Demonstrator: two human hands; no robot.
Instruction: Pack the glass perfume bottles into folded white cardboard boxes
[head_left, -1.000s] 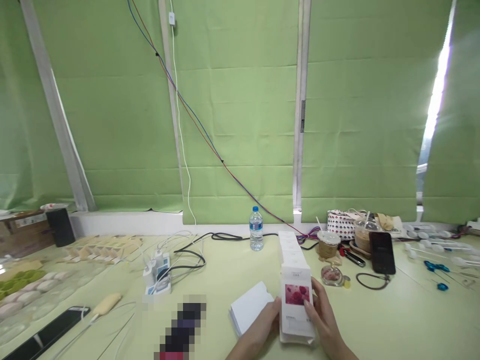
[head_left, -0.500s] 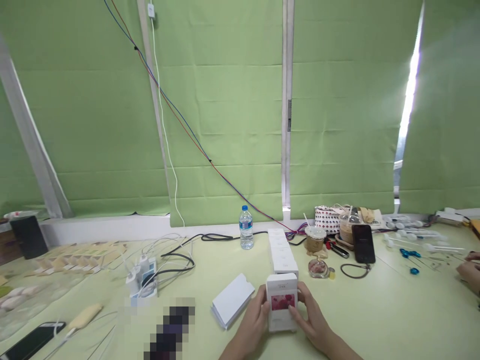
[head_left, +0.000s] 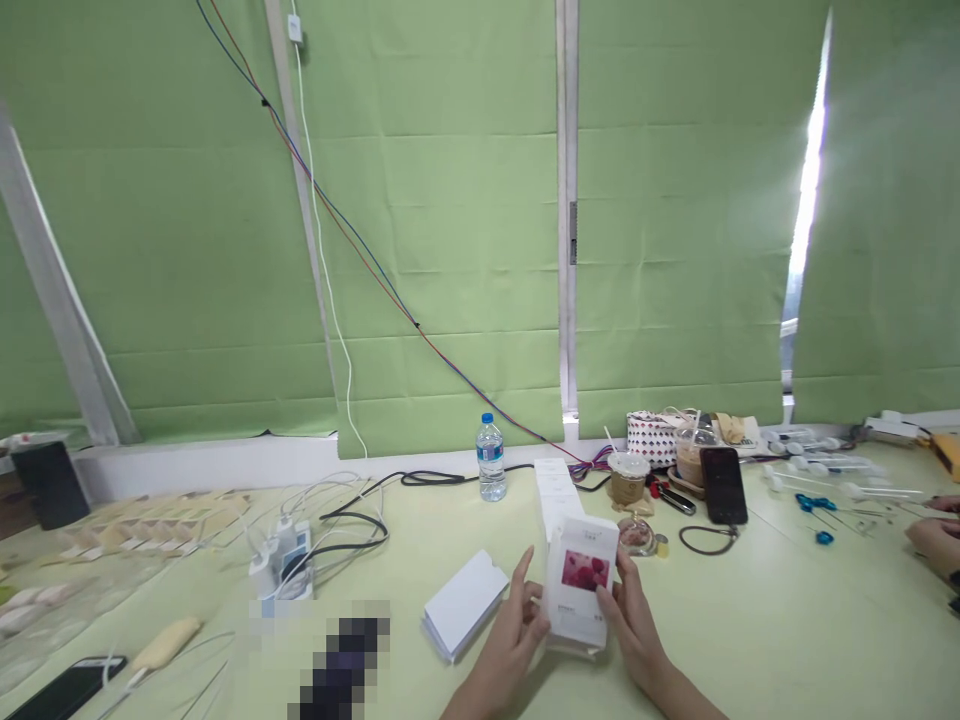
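Observation:
A white box (head_left: 576, 612) with a pink-red flower picture is held upright, tilted slightly to the right. My right hand (head_left: 636, 632) grips its right side, with the thumb on the front beside the picture. At the lower left edge, my left hand (head_left: 514, 632) has its thumb and curled fingers against the box, while the index finger points up, off it. Behind the held box runs a row of similar white boxes (head_left: 553, 490). To the left of my left hand lies a small stack of flat white cartons (head_left: 466, 603).
A water bottle (head_left: 491, 458) stands near the wall. Drink cups (head_left: 628, 478), a glass jar (head_left: 634, 535) and a phone (head_left: 724, 487) are on the right. A power strip (head_left: 289, 568) with cables sits left. Another person's hand (head_left: 934, 540) is at the far right.
The box has risen and tilted to the right, turning its front upward. My left index finger has lifted off its side. The camera view has shifted slightly.

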